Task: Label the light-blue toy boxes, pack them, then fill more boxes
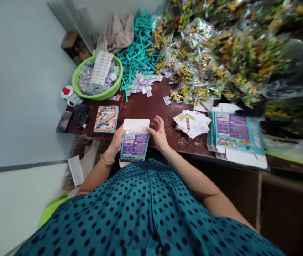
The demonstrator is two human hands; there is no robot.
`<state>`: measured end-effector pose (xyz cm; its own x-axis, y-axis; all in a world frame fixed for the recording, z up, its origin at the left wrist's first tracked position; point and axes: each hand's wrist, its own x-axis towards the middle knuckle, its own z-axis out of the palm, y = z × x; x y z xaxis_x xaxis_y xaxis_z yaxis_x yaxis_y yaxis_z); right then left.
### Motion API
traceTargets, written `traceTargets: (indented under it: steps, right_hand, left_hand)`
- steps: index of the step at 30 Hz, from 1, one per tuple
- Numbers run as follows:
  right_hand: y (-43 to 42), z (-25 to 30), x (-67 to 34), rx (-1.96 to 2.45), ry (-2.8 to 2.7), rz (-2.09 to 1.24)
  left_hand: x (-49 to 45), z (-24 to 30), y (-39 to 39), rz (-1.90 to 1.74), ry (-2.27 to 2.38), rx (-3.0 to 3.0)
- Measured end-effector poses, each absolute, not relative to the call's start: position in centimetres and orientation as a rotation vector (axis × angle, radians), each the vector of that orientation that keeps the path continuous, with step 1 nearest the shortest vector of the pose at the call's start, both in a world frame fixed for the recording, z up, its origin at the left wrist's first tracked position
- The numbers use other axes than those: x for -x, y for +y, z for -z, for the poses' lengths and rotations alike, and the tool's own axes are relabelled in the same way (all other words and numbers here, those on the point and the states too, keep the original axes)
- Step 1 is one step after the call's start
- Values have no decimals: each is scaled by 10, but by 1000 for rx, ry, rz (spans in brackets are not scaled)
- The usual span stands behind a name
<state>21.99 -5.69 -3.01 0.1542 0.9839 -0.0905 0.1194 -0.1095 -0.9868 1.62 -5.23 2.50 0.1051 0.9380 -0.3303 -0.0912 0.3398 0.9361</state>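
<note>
A small carton (134, 146) in purple and teal is upright at the table's front edge, close to my body. Its white top flap (136, 125) stands up. My left hand (116, 142) is closed on the carton's left side, the fingers partly hidden behind it. My right hand (158, 133) is at the upper right corner, its thumb against the flap's edge and the other fingers raised and apart from the carton. Left of them lies a stack of filled-looking printed boxes (106, 119). A pile of white cards (191, 122) with a pickaxe picture lies to the right.
Flat cartons (234, 129) are stacked at the right. A green basin (98, 96) holds small sachets, with more sachets (143, 83) loose on the table. Behind are teal sticks (140, 42) and heaped clear bags of colourful pieces (207, 57). A phone (64, 121) and lidded mug (73, 99) stand left.
</note>
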Motion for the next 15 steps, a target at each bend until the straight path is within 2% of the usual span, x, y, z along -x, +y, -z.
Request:
traceTargets:
  steps: [5,7,12,15]
  right_hand:
    - [-46,15,-225,1301,-1802,-834]
    - [-45,7,-229,1217,-1943,-826]
    - [-47,5,-226,1157,-1564,-1358]
    - [-41,9,-226,1206,-1515,-1421]
  left_hand:
    - [-5,-15,-40,-886,1191,-891]
    - [-1,-13,-36,-893,1174,-847]
    - [0,-14,-36,-926,1180,-907]
    - [-5,-13,-39,-909,1128,-954]
